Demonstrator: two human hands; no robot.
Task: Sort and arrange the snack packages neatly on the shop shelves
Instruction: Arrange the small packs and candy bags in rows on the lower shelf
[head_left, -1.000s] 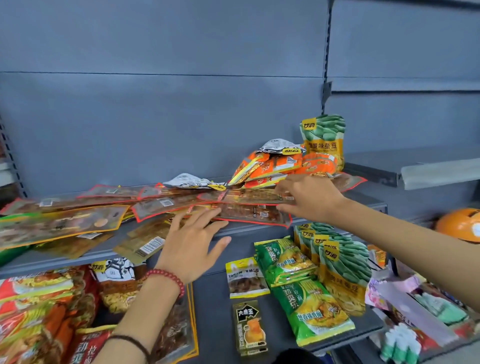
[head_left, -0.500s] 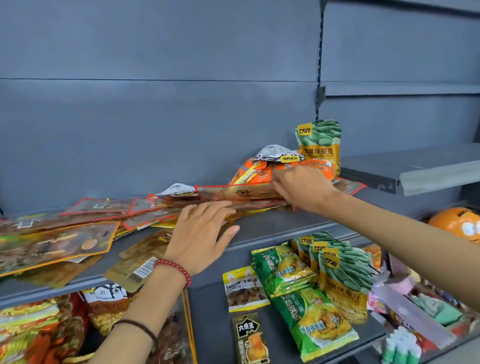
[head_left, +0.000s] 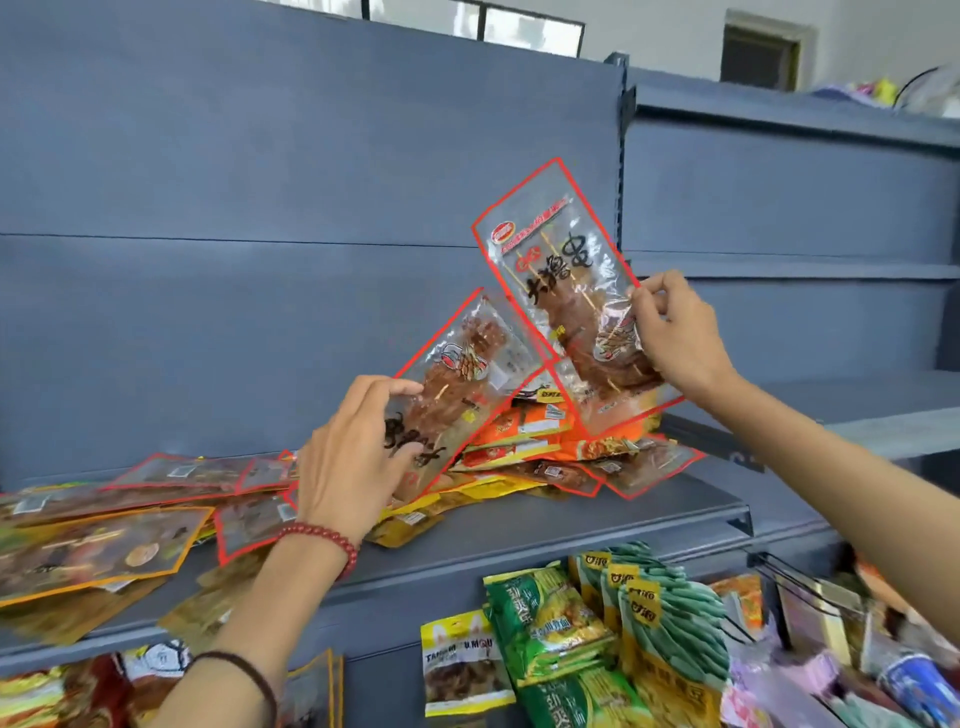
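The left hand grips the lower skewer packet. At 1 o'clock the right hand pinches the upper skewer packet. Both are held above the shelf, which is bare toward 4 o'clock. Orange packets are heaped beneath.

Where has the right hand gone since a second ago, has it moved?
Yes. The right hand has risen from the shelf and now pinches a red-edged skewer packet up above the orange packets.

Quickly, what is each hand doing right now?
Left hand: grips the lower red-edged packet.
Right hand: pinches the upper red-edged packet.
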